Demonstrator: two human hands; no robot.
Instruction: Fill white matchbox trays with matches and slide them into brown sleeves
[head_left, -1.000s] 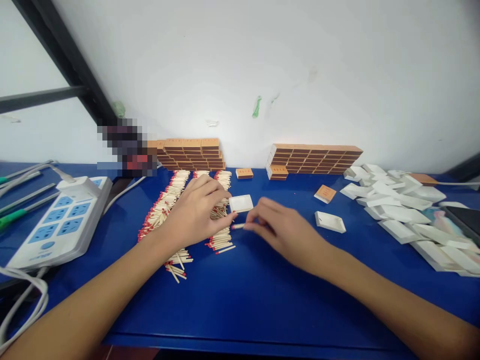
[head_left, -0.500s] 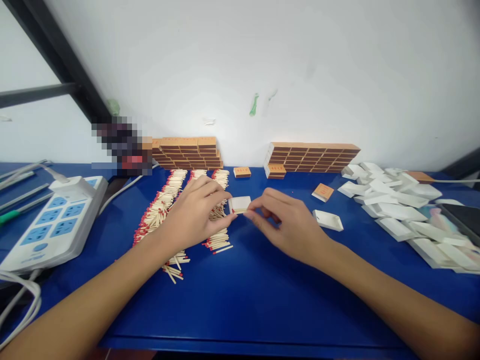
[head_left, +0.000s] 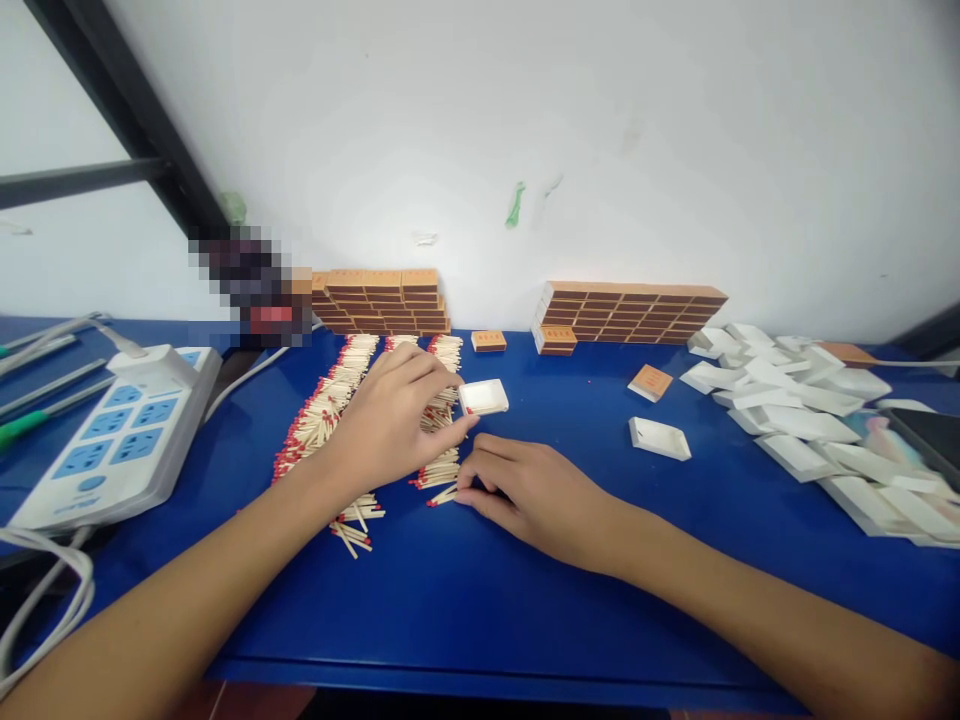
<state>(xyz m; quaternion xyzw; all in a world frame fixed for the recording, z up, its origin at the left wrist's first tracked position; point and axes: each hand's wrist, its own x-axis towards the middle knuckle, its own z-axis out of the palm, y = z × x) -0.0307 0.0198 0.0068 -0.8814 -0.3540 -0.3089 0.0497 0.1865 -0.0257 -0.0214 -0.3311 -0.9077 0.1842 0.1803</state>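
Here the right hand (head_left: 529, 492) pinches a match (head_left: 442, 497)

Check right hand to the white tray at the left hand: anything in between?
The left hand's thumb, at the near left corner of the white tray. Nothing else visible stands between that and the right hand.

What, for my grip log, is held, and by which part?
Left hand holds a tray by its left end. Right hand is at the plain end of a match; grip unclear.
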